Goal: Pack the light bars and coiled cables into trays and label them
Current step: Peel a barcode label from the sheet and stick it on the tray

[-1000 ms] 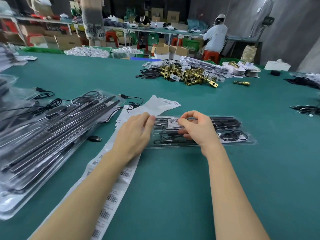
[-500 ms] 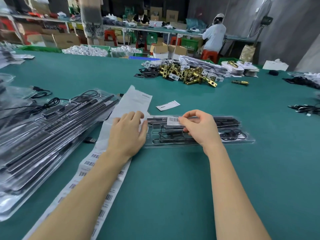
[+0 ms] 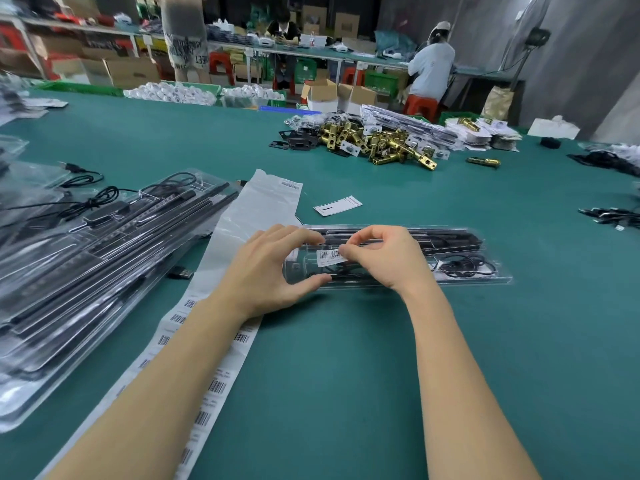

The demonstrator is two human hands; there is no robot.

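At frame centre, a clear tray (image 3: 460, 277) lies flat on the green desk (image 3: 346, 358), already loaded: black light bars (image 3: 443, 237) along its far side, a coiled cable (image 3: 465, 265) at its right end. A white barcode label (image 3: 330, 258) sits on the tray's top face, left of middle. Right hand (image 3: 388, 259) pinches the label's right edge, thumb and forefinger together on it. Left hand (image 3: 268, 271) clamps the tray's left end, fingers over the far edge, thumb on the near edge.

Judgement: packing of this tray looks done; labelling is in progress, label placed but likely not pressed flat yet.

Just left of the tray, under the left forearm, a long label strip (image 3: 194, 403) runs to the lower left; its upper part is bare backing, lower part keeps many barcodes, so plenty of labels remain. Left side of frame: a stack of packed trays (image 3: 86, 271) with loose black cables on top; can't tell whether those are labelled. One loose label (image 3: 337, 205) lies above the tray. Upper centre: pile of brass hardware (image 3: 377, 143), unrelated.
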